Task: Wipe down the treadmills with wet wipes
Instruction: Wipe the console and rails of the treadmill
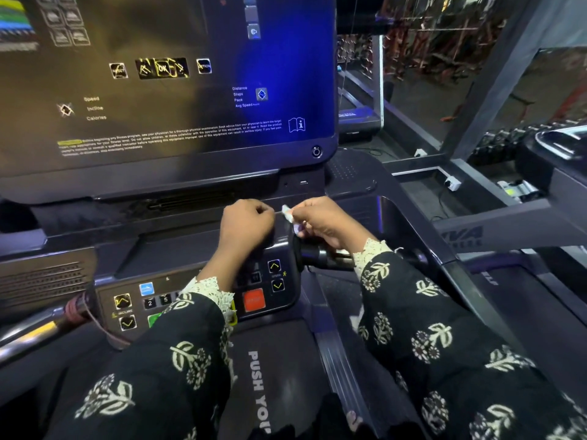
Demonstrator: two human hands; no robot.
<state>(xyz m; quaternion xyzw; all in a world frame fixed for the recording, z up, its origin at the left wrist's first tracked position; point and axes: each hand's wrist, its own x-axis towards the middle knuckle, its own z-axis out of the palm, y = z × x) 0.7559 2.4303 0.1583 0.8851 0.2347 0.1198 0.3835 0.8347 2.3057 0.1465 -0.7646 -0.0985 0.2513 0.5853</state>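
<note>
A: While both hands hang above the treadmill (359,185), which one has the wet wipe (287,214)?

B: The right hand (324,225). Its thumb and fingertips pinch a small, crumpled white piece, and a bit of it shows again lower down, against the palm.

A: And the left hand (247,225)?

B: It is curled into a loose fist just beside the wipe, knuckles up. I cannot tell whether its fingertips grip the wipe's near edge, because they are turned away from the camera.

A: Where is that over the machine?

B: Over the right end of the control panel (197,296), above the speed arrows (275,276) and in front of the big dark screen (158,90). The wipe is held in the air and does not visibly touch the machine.

A: What else is on the panel?

B: A red button (254,300) sits just right of the left wrist, and the incline arrows (124,312) are at the far left. A blue key and numbered keys lie between them. A dark grip (320,255) sticks out from the panel's right side, under the right wrist.

A: The sleeves (428,328)?

B: Both are black with a pale flower print and lace cuffs.
</note>
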